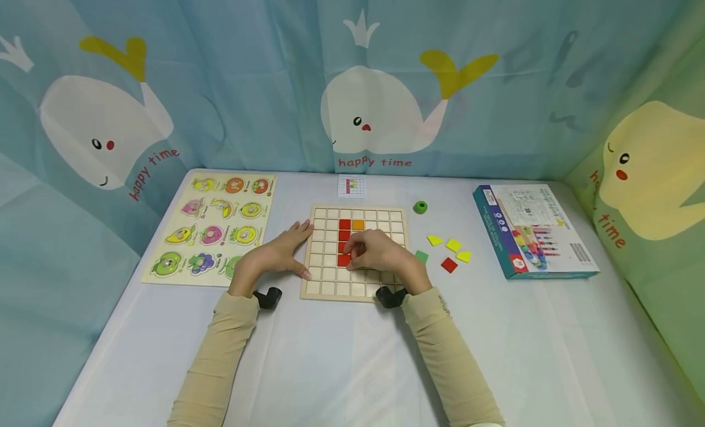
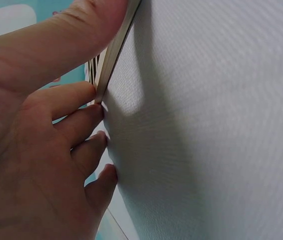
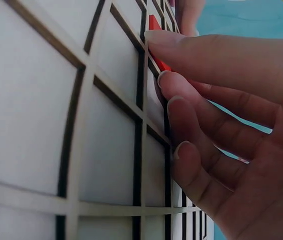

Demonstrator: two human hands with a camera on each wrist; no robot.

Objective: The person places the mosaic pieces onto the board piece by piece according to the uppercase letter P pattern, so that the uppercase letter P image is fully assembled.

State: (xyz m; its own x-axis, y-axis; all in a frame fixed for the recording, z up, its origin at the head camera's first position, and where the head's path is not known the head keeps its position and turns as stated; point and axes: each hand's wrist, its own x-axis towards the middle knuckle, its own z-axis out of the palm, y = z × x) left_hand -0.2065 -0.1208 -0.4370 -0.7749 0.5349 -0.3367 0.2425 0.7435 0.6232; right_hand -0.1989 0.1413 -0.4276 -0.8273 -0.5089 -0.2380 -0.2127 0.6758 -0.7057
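Note:
A wooden grid board point(image 1: 327, 288) lies on the table, with several red square tiles point(image 1: 344, 235) in one column and an orange tile point(image 1: 358, 224) beside the top one. My left hand point(image 1: 277, 251) rests at the board's left side, its fingers extended and its thumb against the edge point(image 2: 114, 57). Over the board, my right hand point(image 1: 379, 251) has curled fingers, the thumb and forefinger pinching a red tile point(image 3: 162, 64) at the low end of the column. That tile is partly hidden by the thumb in the right wrist view.
Right of the board lie yellow pieces point(image 1: 453, 245), a loose red tile point(image 1: 448, 265), a green tile point(image 1: 421, 257) and a green ring-like piece point(image 1: 420, 207). A pattern card point(image 1: 351, 186) is behind the board, a fruit puzzle point(image 1: 212, 234) left, a box point(image 1: 537, 231) far right.

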